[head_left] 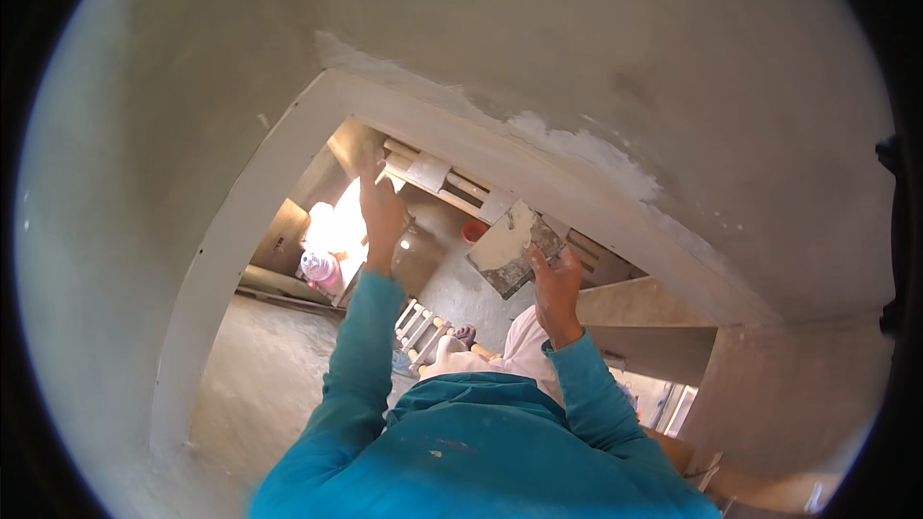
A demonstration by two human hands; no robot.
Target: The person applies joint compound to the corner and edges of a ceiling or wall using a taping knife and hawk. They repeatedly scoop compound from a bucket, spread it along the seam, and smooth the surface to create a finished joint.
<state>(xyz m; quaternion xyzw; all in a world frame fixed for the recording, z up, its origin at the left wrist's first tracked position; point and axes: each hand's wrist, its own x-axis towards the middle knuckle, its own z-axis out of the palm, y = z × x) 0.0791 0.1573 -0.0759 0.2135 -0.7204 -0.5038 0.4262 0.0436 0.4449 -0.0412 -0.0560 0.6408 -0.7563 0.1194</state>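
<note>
Grey plastered wall (577,29) fills the upper part and both sides of the frame. Within it, a pale border (231,183) surrounds an opening; a ragged white patch (586,154) lies along its upper edge, right of centre. Teal sleeves enter from the lower edge. A ladder (415,325) stands below, at lower centre. The board (500,267), a flat rectangle bearing cream paste (508,233), is tilted just right of centre. The right hand (558,293) pinches its near right edge, thumb over the upper face. The left hand (383,226) is raised left of centre before bright light; whether its grip holds anything cannot be told. A pink bottle (320,267) stands left of centre; a small red container (473,231) appears near the board's left corner.

The step in hand is judged to be carrying paste beside the border; the next move probably calls for a steady board.
</note>
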